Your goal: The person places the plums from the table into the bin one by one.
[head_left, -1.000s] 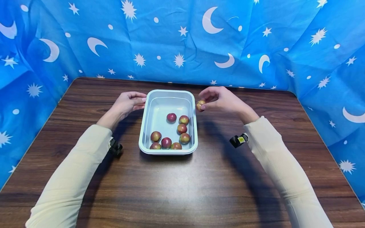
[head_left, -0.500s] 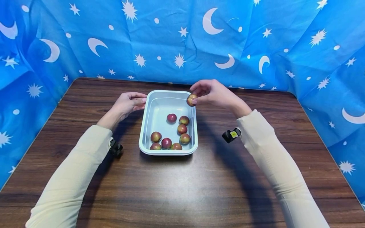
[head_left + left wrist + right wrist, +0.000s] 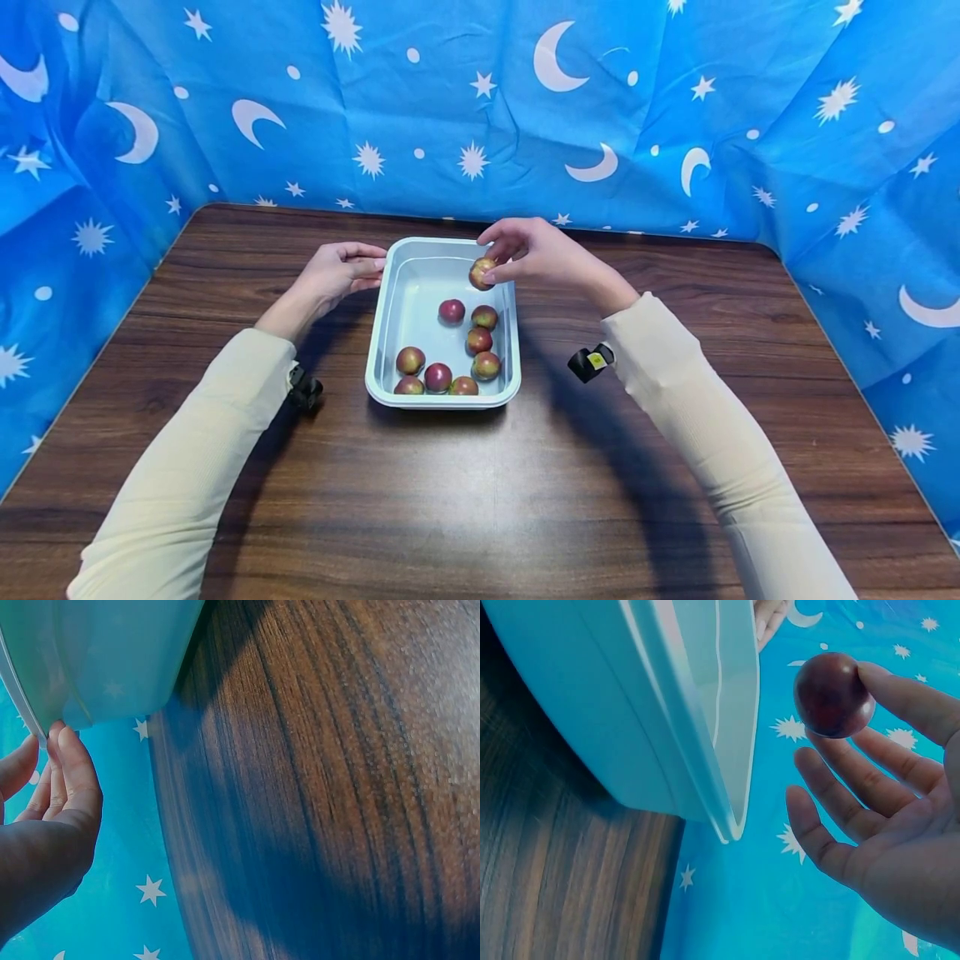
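Note:
A pale rectangular tray stands on the wooden table and holds several small red-green fruits. My right hand pinches one more fruit between thumb and fingertips, just above the tray's far right corner. In the right wrist view that fruit sits at my fingertips beside the tray's rim. My left hand rests against the tray's far left edge, its fingertips touching the rim.
The wooden table is walled on three sides by a blue cloth printed with moons and stars. Small black wrist cameras hang under both sleeves.
My right hand has carried the fruit leftward from beside the tray's right rim to above its far right corner. The left hand has stayed on the rim.

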A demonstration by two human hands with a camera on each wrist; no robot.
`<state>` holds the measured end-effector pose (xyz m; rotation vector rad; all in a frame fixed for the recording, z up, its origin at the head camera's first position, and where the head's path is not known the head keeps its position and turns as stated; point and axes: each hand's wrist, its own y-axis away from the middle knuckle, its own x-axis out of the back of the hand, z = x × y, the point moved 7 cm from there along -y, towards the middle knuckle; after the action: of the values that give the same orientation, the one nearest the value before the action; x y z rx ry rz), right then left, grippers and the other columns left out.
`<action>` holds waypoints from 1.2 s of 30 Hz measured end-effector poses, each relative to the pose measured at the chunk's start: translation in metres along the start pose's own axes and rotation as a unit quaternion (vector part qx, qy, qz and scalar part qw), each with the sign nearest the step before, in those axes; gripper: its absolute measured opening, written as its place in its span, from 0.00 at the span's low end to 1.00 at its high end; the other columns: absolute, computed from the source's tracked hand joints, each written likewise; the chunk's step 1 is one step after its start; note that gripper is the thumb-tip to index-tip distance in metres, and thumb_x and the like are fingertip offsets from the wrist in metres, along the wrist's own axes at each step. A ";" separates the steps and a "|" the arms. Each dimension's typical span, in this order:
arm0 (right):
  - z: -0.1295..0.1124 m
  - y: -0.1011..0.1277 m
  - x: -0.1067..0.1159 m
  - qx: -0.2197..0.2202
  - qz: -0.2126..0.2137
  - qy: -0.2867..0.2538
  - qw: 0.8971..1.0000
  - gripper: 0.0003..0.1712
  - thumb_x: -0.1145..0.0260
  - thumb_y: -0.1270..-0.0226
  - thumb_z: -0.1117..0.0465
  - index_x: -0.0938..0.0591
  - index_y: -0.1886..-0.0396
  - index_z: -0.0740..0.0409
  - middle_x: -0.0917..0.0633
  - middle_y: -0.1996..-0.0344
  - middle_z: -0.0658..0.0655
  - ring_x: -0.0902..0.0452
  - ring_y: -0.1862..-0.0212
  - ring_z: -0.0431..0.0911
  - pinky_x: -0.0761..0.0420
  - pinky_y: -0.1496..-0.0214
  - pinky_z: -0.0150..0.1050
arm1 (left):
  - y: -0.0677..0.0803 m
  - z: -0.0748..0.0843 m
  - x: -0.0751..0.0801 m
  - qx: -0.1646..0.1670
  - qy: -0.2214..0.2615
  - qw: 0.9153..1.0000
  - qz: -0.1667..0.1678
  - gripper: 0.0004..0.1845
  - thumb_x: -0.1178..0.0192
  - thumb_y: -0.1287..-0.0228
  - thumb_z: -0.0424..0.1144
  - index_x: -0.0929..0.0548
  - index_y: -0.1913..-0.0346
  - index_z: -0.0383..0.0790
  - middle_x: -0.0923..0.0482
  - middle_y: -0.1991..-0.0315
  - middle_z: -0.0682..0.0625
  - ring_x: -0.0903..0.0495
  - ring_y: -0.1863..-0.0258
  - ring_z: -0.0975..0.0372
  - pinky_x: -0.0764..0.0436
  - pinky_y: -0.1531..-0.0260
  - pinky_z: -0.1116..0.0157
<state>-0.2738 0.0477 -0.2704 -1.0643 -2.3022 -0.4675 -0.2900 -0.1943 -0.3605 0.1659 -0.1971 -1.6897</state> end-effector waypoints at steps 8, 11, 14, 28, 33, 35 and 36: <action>-0.003 0.000 -0.008 0.000 -0.013 -0.001 1.000 0.24 0.32 0.43 0.60 0.26 0.47 0.60 0.18 0.59 0.56 0.26 0.54 0.47 0.21 0.56 0.40 | 0.000 0.000 0.000 -0.001 0.002 1.000 0.000 0.14 0.47 0.36 0.29 0.29 0.49 0.26 0.22 0.65 0.50 0.20 0.70 0.66 0.22 0.53 0.61; -0.003 0.000 -0.008 0.001 -0.013 0.002 1.000 0.24 0.32 0.42 0.60 0.26 0.47 0.60 0.18 0.59 0.56 0.25 0.55 0.47 0.21 0.57 0.39 | 0.001 0.000 -0.001 -0.002 0.007 1.000 -0.002 0.14 0.46 0.36 0.29 0.29 0.49 0.25 0.22 0.65 0.49 0.20 0.70 0.66 0.22 0.52 0.61; -0.002 0.001 -0.007 0.001 -0.011 0.003 1.000 0.23 0.32 0.42 0.61 0.26 0.47 0.60 0.18 0.59 0.57 0.26 0.55 0.47 0.22 0.57 0.39 | 0.001 0.001 -0.001 -0.004 0.010 1.000 -0.003 0.13 0.46 0.36 0.29 0.28 0.50 0.26 0.23 0.65 0.49 0.20 0.70 0.65 0.22 0.53 0.61; 0.004 0.008 0.003 -0.005 0.012 0.003 1.000 0.21 0.33 0.41 0.60 0.25 0.48 0.58 0.18 0.58 0.57 0.25 0.55 0.46 0.22 0.52 0.40 | 0.002 0.001 -0.001 -0.005 0.000 1.000 -0.003 0.15 0.47 0.35 0.29 0.29 0.49 0.25 0.22 0.66 0.50 0.20 0.70 0.66 0.21 0.53 0.62; 0.008 0.011 0.009 -0.001 0.021 0.001 1.000 0.21 0.33 0.41 0.60 0.25 0.48 0.59 0.19 0.58 0.59 0.25 0.55 0.45 0.23 0.50 0.40 | 0.001 0.001 -0.001 -0.003 -0.010 1.000 -0.001 0.15 0.47 0.35 0.30 0.29 0.48 0.25 0.23 0.65 0.50 0.20 0.70 0.66 0.22 0.53 0.62; 0.010 0.013 0.012 -0.001 0.026 0.002 1.000 0.21 0.33 0.41 0.60 0.25 0.48 0.59 0.18 0.59 0.57 0.25 0.55 0.45 0.25 0.49 0.40 | 0.001 0.001 0.000 -0.003 -0.016 1.000 -0.001 0.16 0.47 0.35 0.30 0.30 0.47 0.25 0.23 0.64 0.50 0.20 0.69 0.66 0.22 0.52 0.62; 0.012 0.013 0.013 -0.001 0.028 0.003 1.000 0.21 0.33 0.41 0.60 0.25 0.49 0.59 0.18 0.59 0.56 0.25 0.55 0.45 0.25 0.49 0.40 | 0.001 0.001 0.000 -0.003 -0.016 1.000 -0.001 0.16 0.47 0.35 0.30 0.30 0.47 0.25 0.23 0.64 0.50 0.20 0.69 0.66 0.22 0.53 0.62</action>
<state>-0.2743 0.0698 -0.2704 -1.1233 -2.2620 -0.4507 -0.2893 -0.1941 -0.3589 0.1343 -0.2165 -1.6956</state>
